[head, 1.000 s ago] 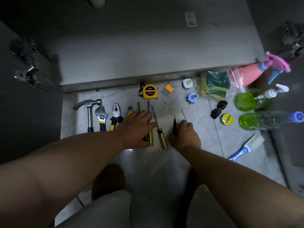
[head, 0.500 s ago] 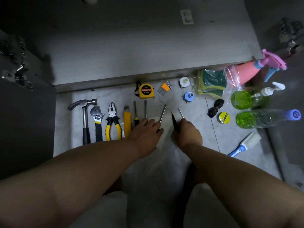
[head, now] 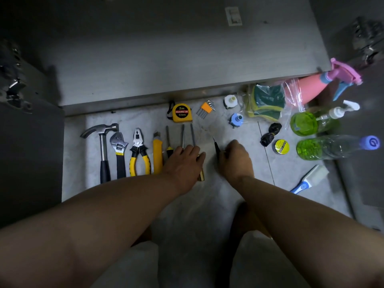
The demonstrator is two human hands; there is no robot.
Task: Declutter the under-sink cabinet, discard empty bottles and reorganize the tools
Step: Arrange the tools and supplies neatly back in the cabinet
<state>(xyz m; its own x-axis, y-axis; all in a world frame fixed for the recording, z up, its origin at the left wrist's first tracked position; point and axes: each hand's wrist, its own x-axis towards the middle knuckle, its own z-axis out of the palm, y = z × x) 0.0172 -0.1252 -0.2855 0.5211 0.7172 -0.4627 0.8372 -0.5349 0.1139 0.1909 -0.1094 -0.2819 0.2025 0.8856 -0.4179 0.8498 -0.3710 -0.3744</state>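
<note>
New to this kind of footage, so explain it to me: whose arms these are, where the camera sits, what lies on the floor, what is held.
No machine: a person's two bare hands, filmed by a camera on their head looking down before an open cabinet. On the floor lie a hammer, wrench, pliers, yellow knife and screwdrivers, a tape measure behind, bottles at the right. The left hand rests on their handles; the right hand pinches a dark pointed tool.

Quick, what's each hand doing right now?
Left hand: open, resting flat on the screwdrivers.
Right hand: closed, gripping a black pointed tool.
</note>
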